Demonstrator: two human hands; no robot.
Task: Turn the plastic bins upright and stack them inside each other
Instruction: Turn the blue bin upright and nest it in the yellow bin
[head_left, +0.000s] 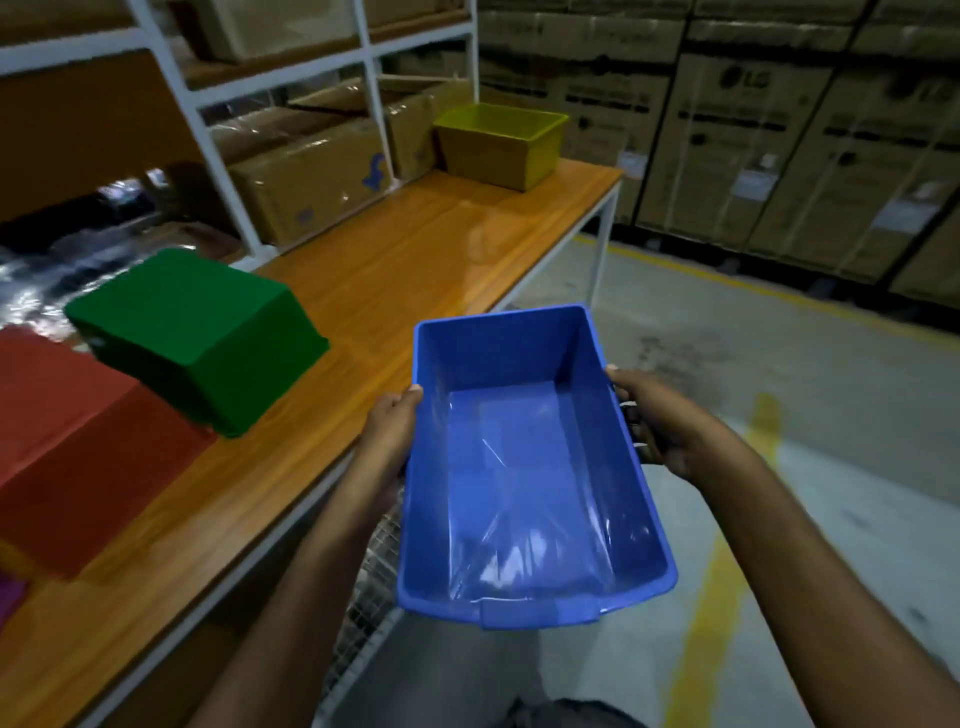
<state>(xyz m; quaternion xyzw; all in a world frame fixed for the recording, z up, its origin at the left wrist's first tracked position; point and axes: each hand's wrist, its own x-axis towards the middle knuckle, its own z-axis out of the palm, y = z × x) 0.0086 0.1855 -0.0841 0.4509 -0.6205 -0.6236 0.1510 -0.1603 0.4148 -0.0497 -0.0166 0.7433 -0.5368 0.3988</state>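
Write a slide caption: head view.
Left hand and right hand hold the upright blue bin; green bin and red bin lie overturned on the table.

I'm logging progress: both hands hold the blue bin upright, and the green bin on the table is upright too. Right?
Not quite. The head view shows the green bin upside down on the table, its bottom facing up. The rest holds: the left hand and right hand hold the blue bin upright.

A blue bin (524, 467), green bin (197, 332), red bin (78, 452) and yellow bin (498, 148) are shown; the bench (415, 254) is grained orange-brown; the grey floor (810, 364) is striped yellow.
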